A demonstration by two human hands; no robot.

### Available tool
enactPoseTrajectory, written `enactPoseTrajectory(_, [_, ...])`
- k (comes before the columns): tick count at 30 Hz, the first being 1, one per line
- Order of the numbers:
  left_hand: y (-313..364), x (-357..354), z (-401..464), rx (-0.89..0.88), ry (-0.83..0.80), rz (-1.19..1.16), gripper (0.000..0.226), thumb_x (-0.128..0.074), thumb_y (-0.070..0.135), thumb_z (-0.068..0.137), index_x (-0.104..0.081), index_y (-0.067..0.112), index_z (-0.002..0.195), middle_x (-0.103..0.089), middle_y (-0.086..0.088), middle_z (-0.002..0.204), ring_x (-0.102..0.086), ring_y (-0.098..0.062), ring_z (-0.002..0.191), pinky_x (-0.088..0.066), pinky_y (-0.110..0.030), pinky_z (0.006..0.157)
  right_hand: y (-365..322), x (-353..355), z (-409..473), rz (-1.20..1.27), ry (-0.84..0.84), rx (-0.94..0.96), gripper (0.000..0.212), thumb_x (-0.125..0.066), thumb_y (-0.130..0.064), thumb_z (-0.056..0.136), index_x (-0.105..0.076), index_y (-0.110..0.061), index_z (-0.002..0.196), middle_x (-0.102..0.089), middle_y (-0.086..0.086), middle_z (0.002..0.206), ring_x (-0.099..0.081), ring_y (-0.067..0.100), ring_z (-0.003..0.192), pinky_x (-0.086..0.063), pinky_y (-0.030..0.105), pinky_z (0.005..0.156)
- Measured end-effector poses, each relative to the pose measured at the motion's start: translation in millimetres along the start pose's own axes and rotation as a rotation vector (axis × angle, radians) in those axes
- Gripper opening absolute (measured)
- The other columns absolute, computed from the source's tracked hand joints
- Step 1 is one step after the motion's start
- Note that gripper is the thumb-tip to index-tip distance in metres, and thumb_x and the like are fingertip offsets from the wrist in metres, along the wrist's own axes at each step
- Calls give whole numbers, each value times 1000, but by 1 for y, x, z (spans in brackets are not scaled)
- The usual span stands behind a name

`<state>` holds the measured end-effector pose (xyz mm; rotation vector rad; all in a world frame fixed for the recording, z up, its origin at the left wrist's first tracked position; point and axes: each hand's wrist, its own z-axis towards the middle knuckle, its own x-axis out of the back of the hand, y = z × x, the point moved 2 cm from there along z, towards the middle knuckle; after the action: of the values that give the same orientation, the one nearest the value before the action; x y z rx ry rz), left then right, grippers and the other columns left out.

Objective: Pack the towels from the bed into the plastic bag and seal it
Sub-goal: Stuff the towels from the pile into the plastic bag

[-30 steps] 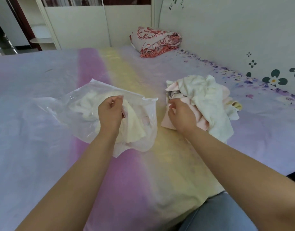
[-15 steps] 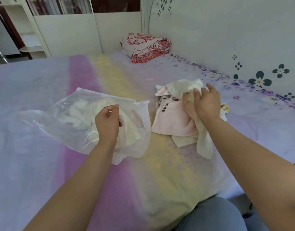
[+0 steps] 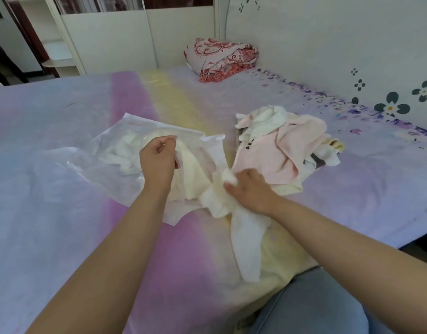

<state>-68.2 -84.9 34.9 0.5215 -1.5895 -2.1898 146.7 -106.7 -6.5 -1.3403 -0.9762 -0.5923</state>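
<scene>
A clear plastic bag (image 3: pixel 87 162) lies on the bed with white and cream towels inside. My left hand (image 3: pixel 157 162) pinches the upper edge of its mouth and holds it up. My right hand (image 3: pixel 248 189) grips a white towel (image 3: pixel 246 239) at the bag's mouth; the towel's front end touches the opening and its tail trails toward me across the bed. To the right lies the pile of towels (image 3: pixel 287 145), with a pink one on top and white and yellow ones around it.
The bed (image 3: pixel 63 237) has a striped purple, pink and yellow sheet. A folded red-patterned quilt (image 3: pixel 222 59) sits at the far end by the wall. The flowered wall runs along the right. My knee in jeans (image 3: pixel 311 307) is at the bed's near edge.
My right hand took a white towel off the pile and carried it left to the bag's mouth. My left hand kept its hold on the bag's edge.
</scene>
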Motion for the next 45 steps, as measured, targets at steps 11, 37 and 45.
enactPoseTrajectory(11, [-12, -5, -11, 5, -84, 107, 16, -60, 15, 85, -76, 17, 86, -55, 12, 45, -52, -9, 45, -48, -25, 49, 11, -11, -7, -341, -266, 162, 71, -59, -21, 84, -18, -22, 142, -55, 15, 120, -58, 33, 106, -37, 32, 74])
enactPoseTrajectory(37, [-9, 1, -8, 92, -74, -1, 17, -66, 16, 87, -76, 25, 78, -68, 19, 62, -63, 2, 63, -50, -20, 68, -82, -67, 100, 1088, -466, -69, 16, -48, -15, 93, -64, -12, 95, -63, 2, 86, -60, 22, 81, -49, 33, 83])
enactPoseTrajectory(45, [-11, 1, -6, 41, -95, -63, 20, -65, 17, 86, -75, 23, 69, -47, 6, 39, -44, -10, 41, -42, -18, 49, -40, -50, 89, 597, -320, -130, 20, -58, -19, 91, -65, -9, 107, -70, 4, 88, -69, 14, 71, -57, 24, 63])
